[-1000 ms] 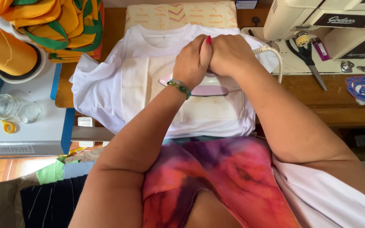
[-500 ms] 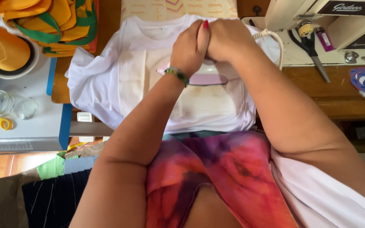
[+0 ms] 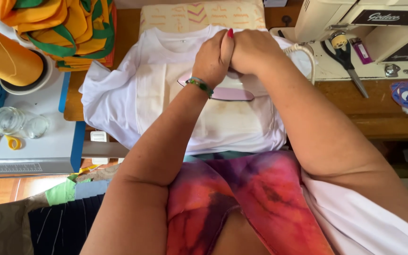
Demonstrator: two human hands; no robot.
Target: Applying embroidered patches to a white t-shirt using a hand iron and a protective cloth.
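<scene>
Wooden and brown, the surface (image 3: pixel 383 113) carried a white T-shirt (image 3: pixel 119 94) spread flat, neckline away from the person, a pale yellowish rectangle across its chest. On that shirt's middle sat a pink-soled iron (image 3: pixel 227 92), mostly hidden. Both hands pressed down on it: the left hand (image 3: pixel 213 59), with a green bead bracelet, lay clasped against the right hand (image 3: pixel 256 49), fingers curled shut over the iron's top. Right of the shirt stood a cream sewing machine (image 3: pixel 355 23) with black scissors (image 3: pixel 348 61).
</scene>
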